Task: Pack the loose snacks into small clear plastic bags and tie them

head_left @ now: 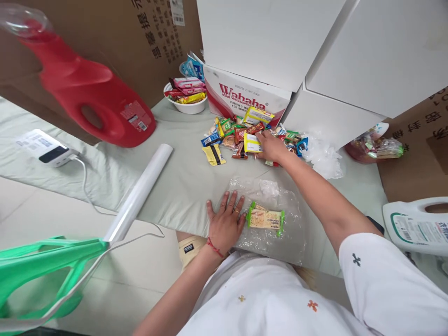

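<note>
My left hand (pixel 225 224) lies flat with fingers spread, resting on the left edge of a clear plastic sheet or bag (pixel 294 247). Beside its fingertips, a soda biscuit packet (pixel 265 219) with green ends sits on the plastic. My right hand (pixel 271 147) reaches into a heap of small wrapped snacks (pixel 229 127). Its thumb and fingers close on the right end of a yellow-and-white snack packet (pixel 252 143). Another yellow packet (pixel 258 115) lies higher on the heap, and a yellow one with a dark band (pixel 213 154) is at the front left.
Behind the heap stands a Wahaha carton (pixel 245 91). A white bowl of snacks (pixel 189 106) is left of it. Crumpled clear plastic (pixel 324 156) lies to the right. On the left are a red jug (pixel 94 98), a white roll (pixel 142 189) and a white corded device (pixel 44 147).
</note>
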A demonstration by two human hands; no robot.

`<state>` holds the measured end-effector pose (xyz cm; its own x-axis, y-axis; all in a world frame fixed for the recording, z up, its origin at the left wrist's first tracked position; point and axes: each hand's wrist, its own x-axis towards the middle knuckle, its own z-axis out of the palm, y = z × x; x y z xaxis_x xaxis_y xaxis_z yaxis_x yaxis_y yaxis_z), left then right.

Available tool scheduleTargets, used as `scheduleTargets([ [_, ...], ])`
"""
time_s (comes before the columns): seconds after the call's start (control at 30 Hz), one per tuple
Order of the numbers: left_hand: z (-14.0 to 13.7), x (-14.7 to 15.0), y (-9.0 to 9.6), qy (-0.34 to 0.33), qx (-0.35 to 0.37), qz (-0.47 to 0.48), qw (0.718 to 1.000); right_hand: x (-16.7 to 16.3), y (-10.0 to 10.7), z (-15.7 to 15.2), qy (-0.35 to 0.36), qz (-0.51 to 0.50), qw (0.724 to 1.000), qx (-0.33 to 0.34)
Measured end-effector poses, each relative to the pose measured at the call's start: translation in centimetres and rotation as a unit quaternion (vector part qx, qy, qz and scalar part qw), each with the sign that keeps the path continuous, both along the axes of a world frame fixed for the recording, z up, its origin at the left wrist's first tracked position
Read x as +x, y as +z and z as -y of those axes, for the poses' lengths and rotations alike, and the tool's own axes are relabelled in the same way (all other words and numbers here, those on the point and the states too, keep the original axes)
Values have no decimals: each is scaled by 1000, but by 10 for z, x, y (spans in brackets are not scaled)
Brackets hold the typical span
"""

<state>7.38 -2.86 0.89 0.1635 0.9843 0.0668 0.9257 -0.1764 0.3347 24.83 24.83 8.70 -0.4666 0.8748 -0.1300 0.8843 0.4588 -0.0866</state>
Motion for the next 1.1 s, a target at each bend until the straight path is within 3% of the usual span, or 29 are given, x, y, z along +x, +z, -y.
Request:
scheduleTargets([
  [0.13,0,-1,1,2,-4,13,1000,36,28,30,-24,-42,999,-19],
  [0.27,0,-2,2,4,-8,17,1000,71,59,115,49,-83,991,-87],
  [0.37,-1,-2,1,8,-13,10,1000,71,49,189,86,-107,984,-115],
  [0.5,-1,-4,3,8,-12,1,1000,52,8,247,29,-55,992,-106],
  [0.57,1,-7,8,31,18,1,999,47,-8,256,1,-45,995,-92],
  [0.67,4,-12,17,68,107,18,992,48,-18,257,22,-57,996,-59],
  [0.8,-1,-13,27,42,156,78,984,47,-21,257,27,-40,996,-74],
  [0.97,-46,-9,34,-20,158,125,979,51,-21,255,8,-103,991,-84],
  [1.1,-102,-1,30,-137,52,102,984,74,-23,224,-66,-227,971,-42],
])
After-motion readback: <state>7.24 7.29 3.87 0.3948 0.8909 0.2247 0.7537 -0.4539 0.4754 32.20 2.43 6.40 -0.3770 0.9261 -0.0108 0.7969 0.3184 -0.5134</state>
